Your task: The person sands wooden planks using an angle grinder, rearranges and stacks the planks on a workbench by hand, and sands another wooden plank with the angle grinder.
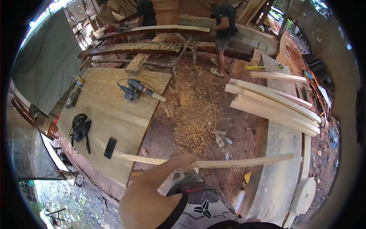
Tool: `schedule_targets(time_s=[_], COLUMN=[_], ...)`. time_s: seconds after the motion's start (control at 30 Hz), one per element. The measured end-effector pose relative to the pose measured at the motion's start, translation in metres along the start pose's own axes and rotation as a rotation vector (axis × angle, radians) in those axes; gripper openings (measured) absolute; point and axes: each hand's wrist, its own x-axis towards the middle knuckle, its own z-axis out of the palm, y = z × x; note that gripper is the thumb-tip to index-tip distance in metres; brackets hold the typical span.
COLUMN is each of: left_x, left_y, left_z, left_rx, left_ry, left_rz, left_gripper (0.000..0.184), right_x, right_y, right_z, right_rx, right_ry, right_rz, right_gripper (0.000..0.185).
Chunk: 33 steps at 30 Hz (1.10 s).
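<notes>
One hand shows: the left hand [185, 162], closed over a long, narrow, pale wooden strip [244, 163] that passes under its grip; the exact placing of each finger is too small to tell. The right hand is out of view, so its state cannot be told. The strip's long axis runs crosswise in front of the body, left to right, with the shorter part on the left of the hand and the longer part reaching right.

Left of the hand, the strip's near end overlaps the edge of a broad, tan plywood surface [127, 120], where a black phone [110, 148] lies just beyond that end. To the right, the far end overlaps a wide grey board [272, 191]; whether it touches is unclear. Ahead and to the right of the hand, several pale, straight-edged wooden strips [275, 110] lie bunched together, their long axes slanting away from the body toward the left. Farther ahead, a person in dark clothing [225, 21] stands well apart.
</notes>
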Motion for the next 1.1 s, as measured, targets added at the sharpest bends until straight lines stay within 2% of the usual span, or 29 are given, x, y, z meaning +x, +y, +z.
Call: schedule_targets(time_s=[0.03, 0.1, 0.17, 0.23, 0.27, 0.33, 0.4, 0.43, 0.5, 0.53, 0.6, 0.67, 0.7, 0.73, 0.8, 0.83, 0.87, 0.9, 0.93, 1.0, 1.03, 1.07, 1.1], left_x=[0.006, 0.020, 0.029, 0.027, 0.028, 0.045, 0.069, 0.070, 0.070, 0.066, 0.048, 0.033, 0.016, -0.003, -0.040, -0.046, -0.050, -0.049, -0.041, -0.026, -0.023, -0.016, -0.002], left_y=[0.004, 0.013, 0.037, 0.073, 0.088, 0.101, 0.100, 0.103, 0.111, 0.115, 0.111, 0.080, 0.063, 0.035, 0.036, 0.035, 0.035, 0.037, 0.039, 0.038, 0.041, 0.045, 0.049], left_z=[-0.010, -0.020, -0.036, -0.067, -0.076, -0.072, -0.054, -0.057, -0.067, -0.085, -0.115, -0.117, -0.125, -0.121, -0.161, -0.174, -0.181, -0.182, -0.176, -0.154, -0.149, -0.148, -0.149], left_rx=[-0.064, -0.136, -0.152, -0.163, -0.168, -0.172, -0.264, -0.261, -0.382, -0.377, -0.218, -0.210, -0.238, -0.200, -0.040, -0.020, -0.037, -0.057, -0.050, -0.194, -0.183, -0.113, -0.042], left_ry=[-0.042, -0.098, -0.107, -0.100, -0.149, -0.199, -0.169, -0.162, -0.165, -0.160, -0.363, -0.408, -0.348, -0.175, -0.265, -0.277, -0.336, -0.403, -0.435, -0.244, -0.296, -0.174, -0.058], left_rz=[0.051, 0.136, 0.193, 0.221, 0.256, 0.300, 0.354, 0.353, 0.255, 0.246, 0.181, 0.070, 0.111, 0.100, -0.193, -0.196, -0.294, -0.395, -0.404, -0.268, -0.266, -0.264, -0.235], left_gripper=[0.040, 0.042, 0.045, 0.047, 0.050, 0.052, 0.052, 0.052, 0.061, 0.061, 0.069, 0.075, 0.079, 0.072, 0.063, 0.063, 0.059, 0.055, 0.055, 0.053, 0.053, 0.053, 0.053], right_x=[-0.011, -0.034, -0.053, -0.078, -0.094, -0.101, -0.097, -0.094, -0.085, -0.078, -0.059, -0.026, -0.002, 0.031, 0.088, 0.106, 0.125, 0.140, 0.160, 0.188, 0.184, 0.187, 0.206], right_y=[-0.024, -0.130, -0.222, -0.335, -0.378, -0.409, -0.419, -0.425, -0.438, -0.446, -0.453, -0.468, -0.473, -0.465, -0.436, -0.444, -0.459, -0.453, -0.443, -0.425, -0.427, -0.432, -0.398], right_z=[0.016, 0.038, 0.056, 0.044, 0.047, 0.051, 0.064, 0.072, 0.092, 0.102, 0.118, 0.134, 0.144, 0.163, 0.210, 0.201, 0.184, 0.193, 0.204, 0.237, 0.239, 0.240, 0.297], right_rx=[0.158, 0.673, 1.108, 1.221, 1.236, 1.249, 1.483, 1.488, 1.333, 1.336, 1.318, 1.374, 1.438, 1.460, 1.552, 1.650, 1.736, 1.761, 1.777, 1.764, 1.728, 1.696, 1.618], right_ry=[-0.182, -0.688, -1.105, -1.188, -1.153, -1.110, -1.156, -1.162, -0.871, -0.880, -0.820, -0.766, -0.726, -0.706, -0.808, -0.801, -0.789, -0.836, -0.881, -0.869, -0.881, -0.872, -0.834], right_rz=[0.063, 0.554, 0.594, 0.724, 0.630, 0.531, 0.696, 0.692, 0.836, 0.843, 0.794, 0.796, 0.774, 0.791, 0.688, 0.826, 0.968, 0.879, 0.792, 0.763, 0.727, 0.687, 0.614], right_gripper=[0.038, 0.048, 0.049, 0.049, 0.049, 0.051, 0.057, 0.057, 0.059, 0.059, 0.062, 0.058, 0.056, 0.056, 0.055, 0.055, 0.054, 0.053, 0.051, 0.062, 0.060, 0.058, 0.057])
